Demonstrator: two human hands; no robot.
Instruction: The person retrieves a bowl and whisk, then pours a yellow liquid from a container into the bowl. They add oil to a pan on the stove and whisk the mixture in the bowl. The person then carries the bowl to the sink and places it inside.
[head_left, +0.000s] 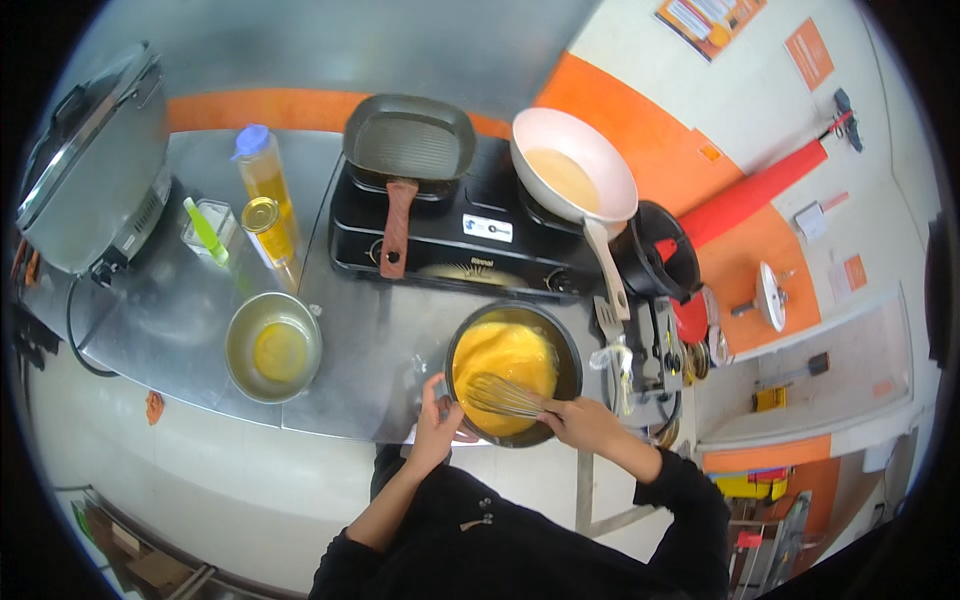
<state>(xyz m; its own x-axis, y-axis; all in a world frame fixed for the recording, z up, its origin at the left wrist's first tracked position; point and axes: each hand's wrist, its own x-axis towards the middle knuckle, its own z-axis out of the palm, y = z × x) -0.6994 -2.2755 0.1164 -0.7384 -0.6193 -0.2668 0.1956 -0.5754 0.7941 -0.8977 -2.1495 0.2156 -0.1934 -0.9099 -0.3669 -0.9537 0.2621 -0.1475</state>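
Note:
A dark, round, deep bowl or pot (568, 341) stands at the front edge of the steel counter, holding a thick yellow mixture (504, 349). My right hand (589, 427) grips a wire balloon whisk (496, 395), its wires dipped in the mixture and pointing left. At the near left rim, my left hand (435, 429) holds the bowl's side, thumb and fingers curled about the edge. To the left sits a steel bowl (238, 367) with a little yellow liquid in its bottom. The whisk's handle is mostly hidden in my right hand.
Behind the bowl is a black two-burner gas stove (480, 259), bearing a square grill pan (409, 142) and a pale frying pan (619, 161). An oil bottle (262, 169), a can (268, 232) and a green-handled brush (204, 231) stand left. A slotted turner (609, 322) lies right.

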